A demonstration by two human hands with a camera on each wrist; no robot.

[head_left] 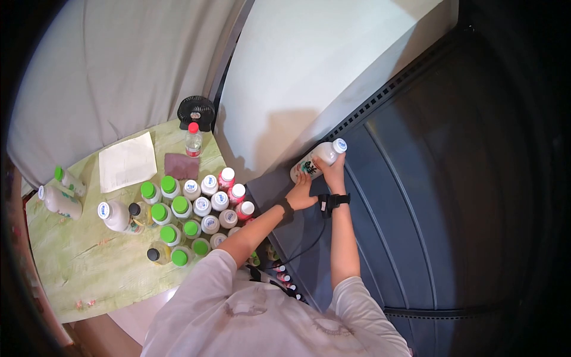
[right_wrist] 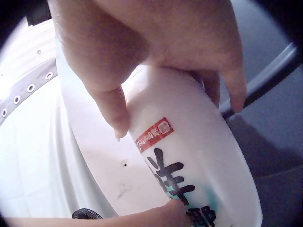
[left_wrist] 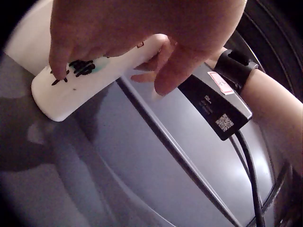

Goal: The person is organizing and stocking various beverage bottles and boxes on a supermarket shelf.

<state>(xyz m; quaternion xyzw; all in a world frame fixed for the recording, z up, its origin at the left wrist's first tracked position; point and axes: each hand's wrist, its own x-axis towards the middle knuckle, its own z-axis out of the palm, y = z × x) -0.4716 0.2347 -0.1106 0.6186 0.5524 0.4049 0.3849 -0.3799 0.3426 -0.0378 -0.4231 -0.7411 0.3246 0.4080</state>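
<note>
A large white plastic bottle point(head_left: 325, 151) with a white cap and dark brush lettering lies tilted along the foot of the pale wall, over a dark grey ridged surface. My right hand point(head_left: 333, 171) grips it round the shoulder just below the cap; in the right wrist view its thumb and fingers point(right_wrist: 232, 85) straddle the bottle point(right_wrist: 199, 142). With fingers spread fairly straight, my left hand point(head_left: 301, 191) touches the lettered side, lower down the body. The left wrist view has one of its fingertips on the lettering and the bottle's base point(left_wrist: 52, 104) past it.
At left, a green-patterned table point(head_left: 77, 268) bears several bottles with green caps point(head_left: 180, 205), white caps point(head_left: 202, 206) and pink bodies point(head_left: 237, 191). A small black fan point(head_left: 196, 112), a white sheet point(head_left: 126, 162) and a red-capped bottle point(head_left: 193, 141) stand toward its back. A black cable point(head_left: 310, 245) hangs from the right wrist.
</note>
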